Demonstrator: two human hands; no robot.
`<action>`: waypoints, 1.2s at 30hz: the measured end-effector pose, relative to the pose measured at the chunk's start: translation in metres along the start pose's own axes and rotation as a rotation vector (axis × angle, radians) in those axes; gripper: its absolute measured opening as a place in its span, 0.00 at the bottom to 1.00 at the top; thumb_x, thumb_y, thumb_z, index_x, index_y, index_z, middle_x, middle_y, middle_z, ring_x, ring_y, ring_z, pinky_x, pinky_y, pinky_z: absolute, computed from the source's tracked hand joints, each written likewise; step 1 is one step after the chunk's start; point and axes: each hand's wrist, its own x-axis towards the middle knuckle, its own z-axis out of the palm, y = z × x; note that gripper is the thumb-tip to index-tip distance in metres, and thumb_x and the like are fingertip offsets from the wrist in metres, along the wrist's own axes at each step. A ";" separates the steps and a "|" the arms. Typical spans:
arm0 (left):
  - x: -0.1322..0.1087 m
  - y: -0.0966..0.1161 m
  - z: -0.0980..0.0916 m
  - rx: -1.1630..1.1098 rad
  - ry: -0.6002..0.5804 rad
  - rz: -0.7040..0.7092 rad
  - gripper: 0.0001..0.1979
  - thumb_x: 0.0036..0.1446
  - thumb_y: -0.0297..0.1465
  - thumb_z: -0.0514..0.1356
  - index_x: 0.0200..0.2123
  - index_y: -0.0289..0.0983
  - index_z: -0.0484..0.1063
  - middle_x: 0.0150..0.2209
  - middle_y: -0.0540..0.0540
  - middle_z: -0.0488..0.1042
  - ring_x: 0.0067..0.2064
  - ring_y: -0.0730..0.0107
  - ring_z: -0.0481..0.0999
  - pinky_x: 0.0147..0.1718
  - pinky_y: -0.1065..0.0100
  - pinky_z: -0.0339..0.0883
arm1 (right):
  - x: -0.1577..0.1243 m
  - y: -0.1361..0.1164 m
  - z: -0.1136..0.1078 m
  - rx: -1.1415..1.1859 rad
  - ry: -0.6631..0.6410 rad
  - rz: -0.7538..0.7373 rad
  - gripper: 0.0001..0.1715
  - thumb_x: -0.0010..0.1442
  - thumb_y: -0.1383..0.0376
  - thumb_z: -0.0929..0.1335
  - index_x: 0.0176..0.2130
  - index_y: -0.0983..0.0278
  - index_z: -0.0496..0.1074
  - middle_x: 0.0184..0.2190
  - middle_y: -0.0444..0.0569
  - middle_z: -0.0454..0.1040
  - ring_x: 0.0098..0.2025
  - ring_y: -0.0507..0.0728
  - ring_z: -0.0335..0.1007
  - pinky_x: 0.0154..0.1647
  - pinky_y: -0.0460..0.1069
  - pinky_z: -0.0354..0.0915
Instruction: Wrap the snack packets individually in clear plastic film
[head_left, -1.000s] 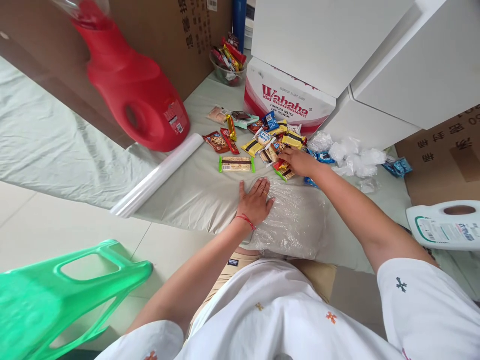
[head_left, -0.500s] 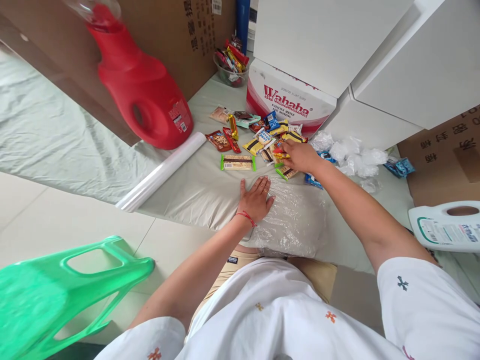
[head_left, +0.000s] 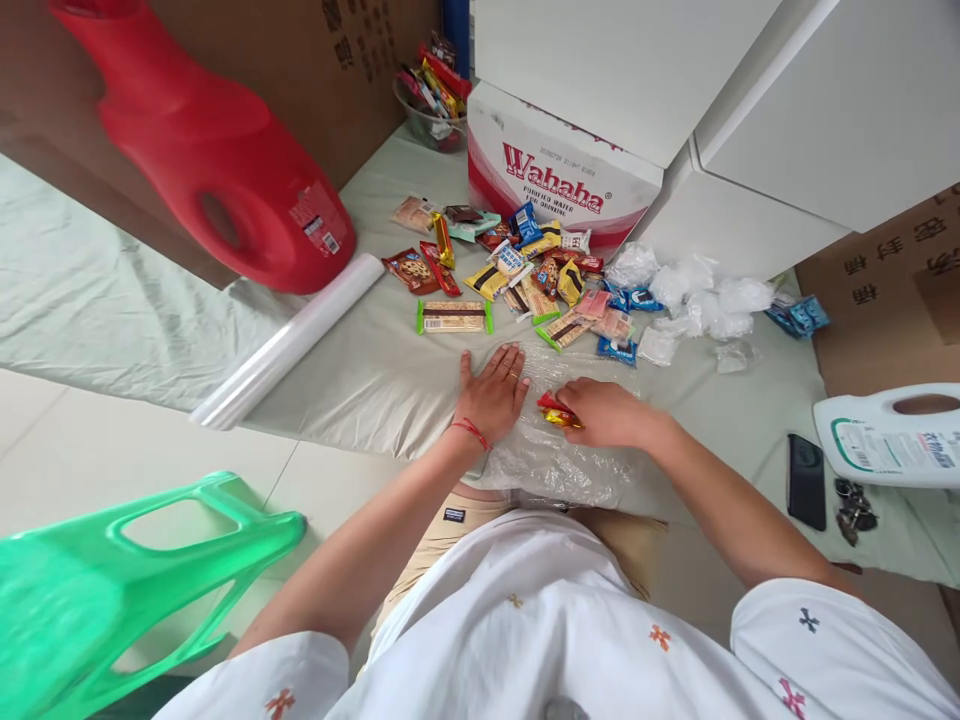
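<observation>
A: Right hand?
B: Right hand (head_left: pixel 611 412): one, fingers closed on a red and gold snack (head_left: pixel 559 410), palm turned down. Single packet or several: cannot tell.
A: Location of the snack?
B: Above the clear plastic sheet (head_left: pixel 566 462), nearest the body; contact with the sheet, cannot tell.
A: Left hand?
B: Left hand (head_left: pixel 491 392): one, open and flat, palm down, fingers extended, at the sheet's left part. Red string bracelet (head_left: pixel 472 431) on the wrist.
A: Beyond the hands?
B: Wrapped snacks (head_left: pixel 512 262), assorted, loosely heaped on the cloth-covered surface (head_left: pixel 720 430); one green-ended wafer packet (head_left: pixel 454 317) lying apart, to the left. Crumpled clear plastic (head_left: pixel 701 300), several pieces, right of the heap.
A: Back of the surface?
B: White and red carton (head_left: pixel 559 185), lettered "Wahaha"; bowl (head_left: pixel 431 128) of wrapped bars, just left of it.
A: Left side?
B: Roll of plastic film (head_left: pixel 292 340), lying slantwise; red jug (head_left: pixel 232 170) near its far end.
A: Right side?
B: White bottle (head_left: pixel 874 440), on its side; black phone (head_left: pixel 807 480) and keys (head_left: pixel 855 510), beside it.
</observation>
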 end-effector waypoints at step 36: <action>-0.001 0.000 -0.002 -0.011 0.008 0.003 0.29 0.74 0.38 0.41 0.74 0.40 0.53 0.74 0.42 0.55 0.76 0.52 0.52 0.71 0.31 0.33 | 0.180 0.030 -0.100 0.324 0.495 0.067 0.14 0.67 0.65 0.66 0.46 0.67 0.79 0.42 0.52 0.82 0.45 0.59 0.76 0.49 0.50 0.67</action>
